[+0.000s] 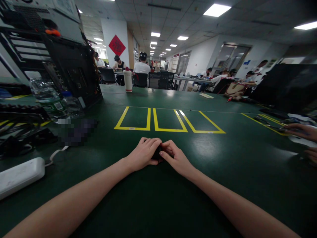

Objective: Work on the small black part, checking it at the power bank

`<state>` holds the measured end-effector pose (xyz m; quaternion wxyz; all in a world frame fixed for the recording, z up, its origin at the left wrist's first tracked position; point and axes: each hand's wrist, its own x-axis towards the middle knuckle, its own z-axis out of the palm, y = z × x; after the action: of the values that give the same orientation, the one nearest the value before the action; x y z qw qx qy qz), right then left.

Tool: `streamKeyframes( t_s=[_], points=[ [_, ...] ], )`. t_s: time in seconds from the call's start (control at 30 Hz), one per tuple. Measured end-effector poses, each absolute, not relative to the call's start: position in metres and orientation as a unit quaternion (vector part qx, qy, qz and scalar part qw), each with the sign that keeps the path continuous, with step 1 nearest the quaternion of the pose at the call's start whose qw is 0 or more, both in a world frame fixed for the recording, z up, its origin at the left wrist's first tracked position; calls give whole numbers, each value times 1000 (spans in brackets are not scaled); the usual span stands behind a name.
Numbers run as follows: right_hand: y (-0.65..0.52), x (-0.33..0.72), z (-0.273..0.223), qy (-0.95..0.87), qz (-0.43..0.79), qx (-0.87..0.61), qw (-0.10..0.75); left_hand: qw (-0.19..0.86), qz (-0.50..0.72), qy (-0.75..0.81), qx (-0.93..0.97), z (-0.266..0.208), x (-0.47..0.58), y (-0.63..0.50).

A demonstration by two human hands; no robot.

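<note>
Both hands meet at the middle of the green tabletop (158,198), around a small black object (157,154). My left hand (143,152) curls over it from the left, its fingers closed on top and along the side. From the right, my right hand (176,156) closes in with thumb and fingertips against the same object. Most of the object is hidden by my fingers, so its kind cannot be made out. Just beyond the hands, yellow tape outlines (170,130) mark three open-backed boxes on the table.
At left stand a white power strip (22,177), plastic bottles (48,97), black cables (15,132) and an open computer case (71,71). A white cup (128,81) is at the far edge. Another person's hand (303,131) is at right. Several people sit beyond.
</note>
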<state>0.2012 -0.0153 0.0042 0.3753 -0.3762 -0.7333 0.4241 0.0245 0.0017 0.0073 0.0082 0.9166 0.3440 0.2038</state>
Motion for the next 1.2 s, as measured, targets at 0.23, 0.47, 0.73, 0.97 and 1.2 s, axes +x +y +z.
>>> streamKeyframes(
  t_s=[0.23, 0.47, 0.73, 0.97, 1.2],
  points=[
    [-17, 204, 11, -728, 467, -365, 345, 3, 191, 343, 920, 9, 24, 2],
    [-16, 206, 5, -753, 421, -350, 365, -8, 189, 342, 920, 7, 24, 4],
    [-16, 203, 7, -720, 461, -378, 356, 3, 185, 347, 919, 12, 24, 2],
    [-18, 205, 9, -755, 432, -363, 333, 2, 184, 345, 920, 11, 23, 3],
    [-17, 204, 7, -749, 439, -350, 353, 5, 192, 345, 919, 11, 24, 2]
  ],
)
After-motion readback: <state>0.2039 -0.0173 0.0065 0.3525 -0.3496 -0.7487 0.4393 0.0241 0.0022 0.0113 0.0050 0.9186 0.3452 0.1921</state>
